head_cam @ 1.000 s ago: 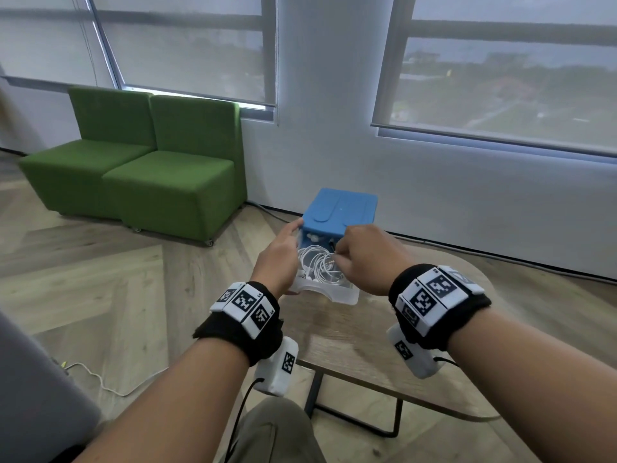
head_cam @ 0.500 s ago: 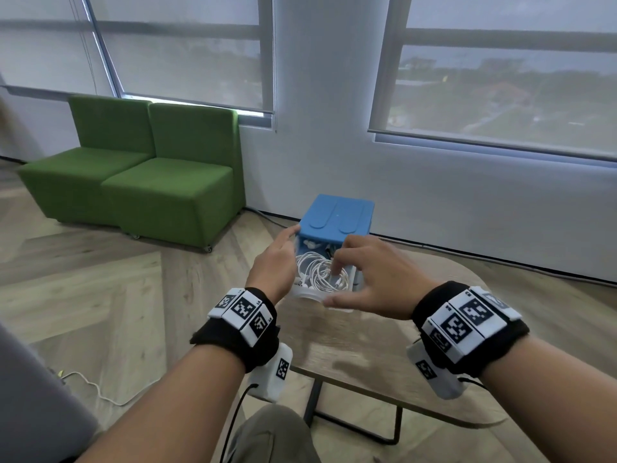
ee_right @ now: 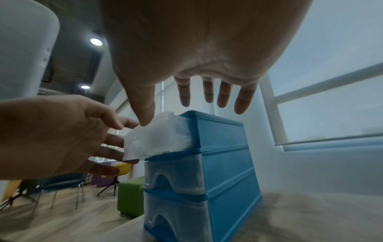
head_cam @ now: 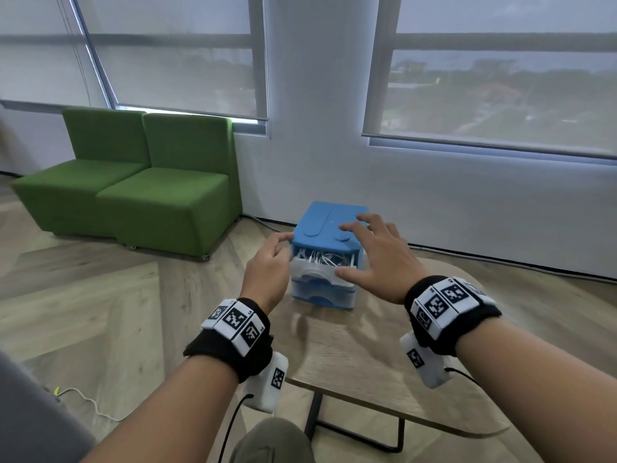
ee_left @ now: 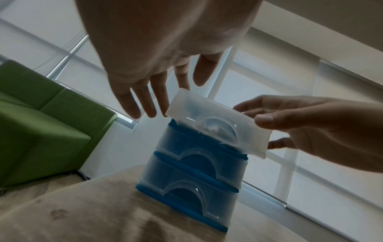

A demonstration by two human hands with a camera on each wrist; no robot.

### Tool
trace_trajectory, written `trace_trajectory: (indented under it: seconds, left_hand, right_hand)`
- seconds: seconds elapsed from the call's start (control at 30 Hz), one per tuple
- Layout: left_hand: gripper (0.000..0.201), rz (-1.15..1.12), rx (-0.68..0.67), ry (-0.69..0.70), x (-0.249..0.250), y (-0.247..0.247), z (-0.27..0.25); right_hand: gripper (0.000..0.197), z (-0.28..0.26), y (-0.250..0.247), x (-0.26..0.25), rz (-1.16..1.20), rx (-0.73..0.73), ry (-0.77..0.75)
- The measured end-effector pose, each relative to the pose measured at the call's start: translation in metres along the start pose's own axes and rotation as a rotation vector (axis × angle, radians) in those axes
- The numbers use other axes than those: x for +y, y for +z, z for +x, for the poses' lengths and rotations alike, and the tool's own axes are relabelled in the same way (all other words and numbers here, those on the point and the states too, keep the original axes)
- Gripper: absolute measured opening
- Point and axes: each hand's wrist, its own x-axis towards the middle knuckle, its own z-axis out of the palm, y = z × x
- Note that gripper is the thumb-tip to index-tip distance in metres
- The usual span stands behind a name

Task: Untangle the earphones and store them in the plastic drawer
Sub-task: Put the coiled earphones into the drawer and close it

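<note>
Closing the top drawer (head_cam: pixel 319 275) appears to be the step in hand: the earphones (head_cam: pixel 323 259), a loose white coil of thin cord, already lie inside it, and it stands partly pulled out of the blue drawer unit (head_cam: pixel 329 225). The unit sits toward the far left edge of the worktop (head_cam: pixel 364 359).

Left hand (head_cam: pixel 267 270): at the drawer's left front corner, fingers lightly bent against the clear plastic; whether it truly grips cannot be told (the left wrist view shows the fingers mostly straight). Right hand (head_cam: pixel 374 252): spread wide, thumb at the drawer's right front corner, fingers above the unit's lid without clear contact. Neither hand holds the cord.

Judgement on the next move: an even push on the drawer front from both corners, with the unit steadied from above, since a light plastic unit may slide on the worktop. Any loop of cord rising above the rim could snag at the frame, so it should be tucked down first.

Materials: drawers of frosted, translucent plastic with an arched finger recess in each front; frame and lid of smooth, opaque blue plastic, the lid moulded with raised rounded shapes. Two lower drawers (ee_left: pixel 192 176) are shut. Worktop is matt wood-grain with rounded corners on a dark metal frame.
</note>
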Motion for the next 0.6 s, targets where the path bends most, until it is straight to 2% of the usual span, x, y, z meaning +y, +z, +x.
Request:
trace_trajectory:
  seconds: [0.13,0.27,0.6]
  left_hand:
    - [0.047,-0.131,-0.098,-0.042,-0.003,0.001,0.011]
    - [0.064,-0.182,-0.183,-0.041,-0.011,0.004,0.018]
    - [0.051,-0.308,-0.124,-0.05,-0.026,0.011,0.032]
  right_hand:
    - [0.092,0.013,0.01,0.016,0.222,-0.084,0.073]
    - [0.096,0.017,0.02,0.029,0.321,-0.12,0.085]
    - [0.078,0.017,0.04,0.03,0.42,0.06,0.079]
